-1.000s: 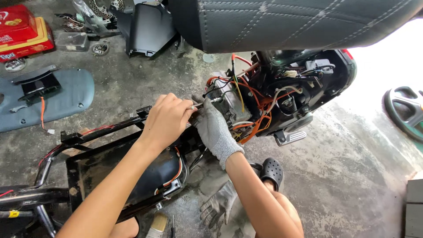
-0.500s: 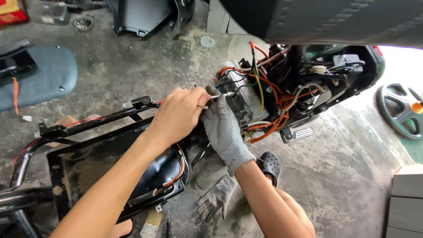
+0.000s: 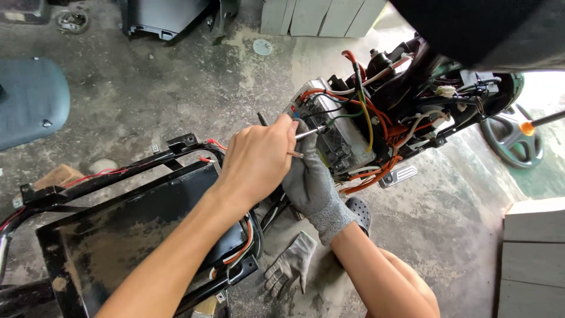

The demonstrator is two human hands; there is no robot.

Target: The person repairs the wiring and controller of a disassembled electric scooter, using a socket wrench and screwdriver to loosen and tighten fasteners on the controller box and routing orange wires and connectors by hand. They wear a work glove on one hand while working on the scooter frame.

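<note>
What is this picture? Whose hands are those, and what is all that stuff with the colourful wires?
The camera sits on a person's head and looks down at their own hands. The bare left hand and the grey-gloved right hand hold a thin metal tool against a silver box full of orange, red and yellow wires. It looks like a small scooter taken apart. Below is its black metal frame. A spare grey glove lies on the concrete floor.
</note>
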